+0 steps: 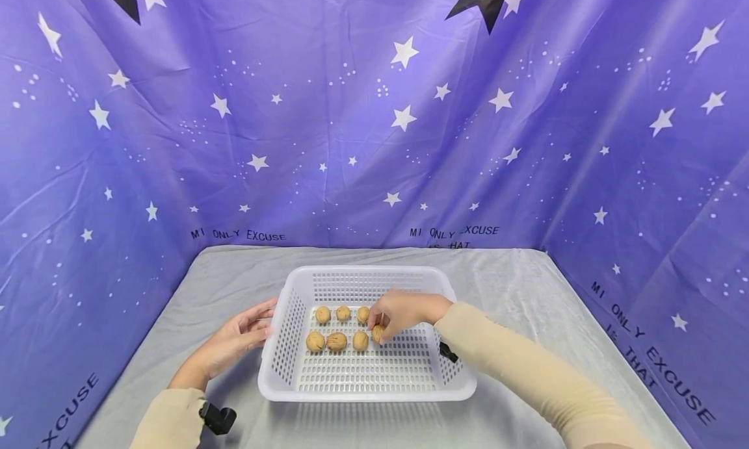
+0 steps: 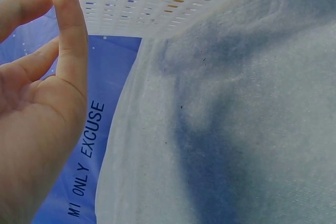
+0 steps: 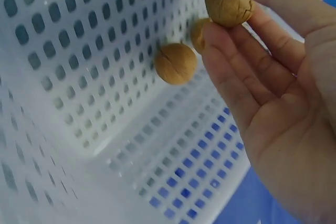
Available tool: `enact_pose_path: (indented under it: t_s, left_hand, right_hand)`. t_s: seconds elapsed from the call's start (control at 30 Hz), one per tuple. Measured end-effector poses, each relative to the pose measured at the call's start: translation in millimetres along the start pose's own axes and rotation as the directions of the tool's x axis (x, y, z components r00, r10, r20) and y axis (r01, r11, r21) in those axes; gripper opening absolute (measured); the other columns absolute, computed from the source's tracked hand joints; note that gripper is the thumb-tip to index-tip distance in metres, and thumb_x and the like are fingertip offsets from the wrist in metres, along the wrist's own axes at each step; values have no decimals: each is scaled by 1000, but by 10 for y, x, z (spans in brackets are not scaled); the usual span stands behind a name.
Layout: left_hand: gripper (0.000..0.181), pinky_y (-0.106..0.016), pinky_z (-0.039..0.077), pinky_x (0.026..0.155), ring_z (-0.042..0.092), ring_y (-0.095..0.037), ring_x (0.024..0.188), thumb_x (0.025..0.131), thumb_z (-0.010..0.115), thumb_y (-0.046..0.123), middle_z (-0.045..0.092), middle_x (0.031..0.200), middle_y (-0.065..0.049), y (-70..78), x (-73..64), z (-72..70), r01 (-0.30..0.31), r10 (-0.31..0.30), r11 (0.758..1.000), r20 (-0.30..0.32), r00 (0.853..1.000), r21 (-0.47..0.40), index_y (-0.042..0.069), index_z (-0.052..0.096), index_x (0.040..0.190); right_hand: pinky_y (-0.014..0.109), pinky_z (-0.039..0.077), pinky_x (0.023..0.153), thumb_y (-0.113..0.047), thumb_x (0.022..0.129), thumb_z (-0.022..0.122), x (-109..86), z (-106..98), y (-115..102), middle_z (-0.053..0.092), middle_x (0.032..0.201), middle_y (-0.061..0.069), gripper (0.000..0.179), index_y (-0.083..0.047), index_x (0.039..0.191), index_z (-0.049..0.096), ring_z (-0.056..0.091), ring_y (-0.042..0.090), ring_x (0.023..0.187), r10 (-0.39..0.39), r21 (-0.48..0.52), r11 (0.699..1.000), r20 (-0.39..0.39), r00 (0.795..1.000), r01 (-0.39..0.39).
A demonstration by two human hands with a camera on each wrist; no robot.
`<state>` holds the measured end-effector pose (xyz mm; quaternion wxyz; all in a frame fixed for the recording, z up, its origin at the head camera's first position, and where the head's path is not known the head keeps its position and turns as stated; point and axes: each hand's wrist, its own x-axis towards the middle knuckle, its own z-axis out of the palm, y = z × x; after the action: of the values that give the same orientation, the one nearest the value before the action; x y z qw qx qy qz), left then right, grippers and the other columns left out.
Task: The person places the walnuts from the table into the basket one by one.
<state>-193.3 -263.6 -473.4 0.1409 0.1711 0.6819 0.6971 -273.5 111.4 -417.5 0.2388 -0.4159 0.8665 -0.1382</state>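
Inside a white perforated plastic basket [image 1: 374,396], tan walnuts lie in two rows. Three walnuts [image 1: 342,313] make up the back row, and three more walnuts [image 1: 336,342] lie in front of them. At the right end of the front row, my right hand [image 1: 404,311] pinches a walnut [image 3: 228,3] between thumb and fingers; cracks show in its shell. A loose walnut [image 3: 176,63] sits apart from it in the right wrist view. My left hand [image 1: 236,335] reaches the basket's left rim from outside, thumb and loosely bent fingers spread along it.
Pale grey cloth [image 1: 228,273] covers the table beneath the basket. Blue-purple curtains [image 1: 351,143] with white stars hang at the back and both sides. Black wrist devices [image 1: 218,418] show on the arms. The basket's right half has bare slotted floor [image 1: 404,364].
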Motion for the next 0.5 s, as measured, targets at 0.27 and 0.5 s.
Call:
enact_pose_path:
  t_s: [0.27,0.5]
  left_hand:
    - [67,-33,54,93,62,-17,113,100,55,-3,42,143,-27,-7,8,3,0,0,1000,-4,1000,1,-10,17,155]
    - [67,-34,54,94,62,-17,113,100,54,-4,42,143,-27,-18,7,-4,-3,3,1000,0,1000,-14,-10,17,155]
  right_hand:
    - [21,49,77,-19,81,85,54,160,35,63,84,-11,24,-15,100,71,56,3,75,43,-48,998,1,999,-42]
    - [18,50,75,-13,82,84,49,198,93,64,85,-11,22,-14,99,71,57,2,77,33,-10,999,-14,999,-33]
